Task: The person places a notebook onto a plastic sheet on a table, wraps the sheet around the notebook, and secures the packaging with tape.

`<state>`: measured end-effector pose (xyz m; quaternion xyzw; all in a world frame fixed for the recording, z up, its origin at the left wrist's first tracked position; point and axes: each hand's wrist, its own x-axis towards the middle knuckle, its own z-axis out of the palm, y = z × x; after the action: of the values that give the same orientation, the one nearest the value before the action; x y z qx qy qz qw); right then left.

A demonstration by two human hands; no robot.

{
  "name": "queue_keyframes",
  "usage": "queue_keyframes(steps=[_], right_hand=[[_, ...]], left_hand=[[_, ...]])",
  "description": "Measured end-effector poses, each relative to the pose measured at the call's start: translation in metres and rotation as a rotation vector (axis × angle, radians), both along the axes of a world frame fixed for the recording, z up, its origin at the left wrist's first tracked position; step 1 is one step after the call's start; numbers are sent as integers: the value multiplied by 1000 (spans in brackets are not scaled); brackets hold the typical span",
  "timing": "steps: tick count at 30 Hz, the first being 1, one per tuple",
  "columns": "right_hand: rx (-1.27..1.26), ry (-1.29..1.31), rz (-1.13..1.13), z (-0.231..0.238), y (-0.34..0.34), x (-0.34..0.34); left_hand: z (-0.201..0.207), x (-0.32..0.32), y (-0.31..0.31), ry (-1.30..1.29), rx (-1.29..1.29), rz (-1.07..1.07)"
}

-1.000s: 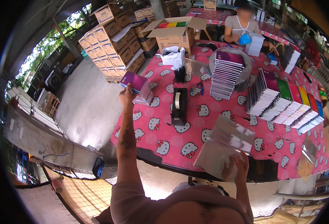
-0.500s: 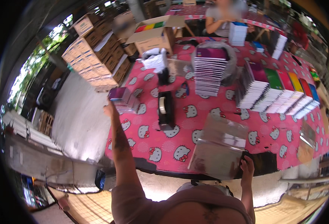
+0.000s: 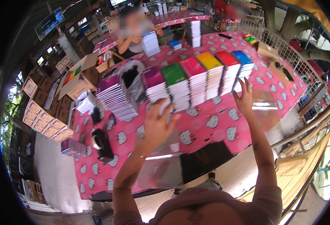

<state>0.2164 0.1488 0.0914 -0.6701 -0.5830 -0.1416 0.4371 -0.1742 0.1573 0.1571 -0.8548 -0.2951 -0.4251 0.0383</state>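
My left hand point(image 3: 158, 125) is raised over the table with its fingers apart and nothing in it, in front of the purple notebook stack point(image 3: 153, 77). My right hand point(image 3: 243, 98), also open, reaches toward the blue notebook stack point(image 3: 243, 58); I cannot tell whether it touches. Between these stacks stand a green point(image 3: 174, 74), a pink point(image 3: 193, 67), a yellow point(image 3: 209, 61) and a red notebook stack point(image 3: 227, 59), side by side. Clear plastic sheets point(image 3: 159, 172) lie under my left forearm, which partly hides them.
Leftward stand another purple notebook stack point(image 3: 117, 99), a black tape dispenser point(image 3: 102, 145) and a wrapped notebook bundle point(image 3: 73, 148) at the edge. Clear plastic point(image 3: 264, 107) lies right. Brown cartons point(image 3: 47, 116) are piled beside the table. A person point(image 3: 135, 35) sits opposite, hands at white-edged books point(image 3: 150, 44).
My view has swung to the right. My left hand has left the wrapped bundle at the table's left edge and come to the middle. My right hand has moved from the plastic sheets toward the blue stack.
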Motion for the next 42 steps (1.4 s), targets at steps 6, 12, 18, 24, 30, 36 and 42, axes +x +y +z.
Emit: queue_keyframes(steps=[6,12,18,24,30,36,42], right_hand=[[-179,-329,-135,24,80,145],[150,-132,7,49,36,150],[3,1095,796,-67,-52,178],[-698,371,938,-146,-37,79],[-402,-169,625,-83,13,54],[92,-334,490,42,116,9],[117,79,583,14,28,62]], left_hand=[[-3,265,63,45,99,-202],[-35,327,165,215,120,112],[-5,271,40,-64,66,-184],[-194,169,-100,232,-447,-245],[-154,183,-75,187,-480,-133],[-36,142,83,214,100,701],[2,133,-12,55,101,432]])
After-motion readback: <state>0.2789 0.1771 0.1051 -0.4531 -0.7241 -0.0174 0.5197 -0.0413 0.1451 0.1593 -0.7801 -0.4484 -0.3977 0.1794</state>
